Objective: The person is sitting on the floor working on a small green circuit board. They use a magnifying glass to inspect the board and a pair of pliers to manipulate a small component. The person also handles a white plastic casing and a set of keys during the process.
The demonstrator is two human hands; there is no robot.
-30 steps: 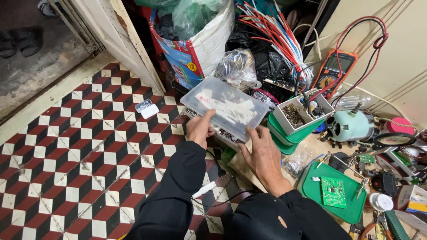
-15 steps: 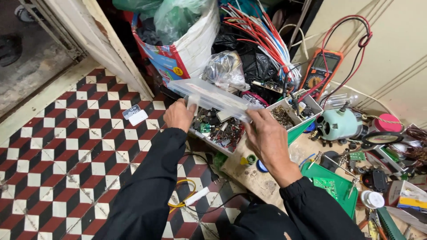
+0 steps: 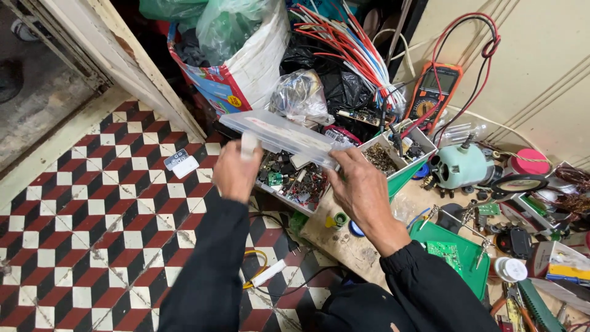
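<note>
The clear plastic lid now hangs lifted off the compartment tray of small electronic parts, where a second ago it sat flat on it. The left hand pinches its near edge by the white latch, fingers closed; the right hand grips its right end. So the tray's contents are exposed. Beyond, an orange multimeter leans at the wall.
</note>
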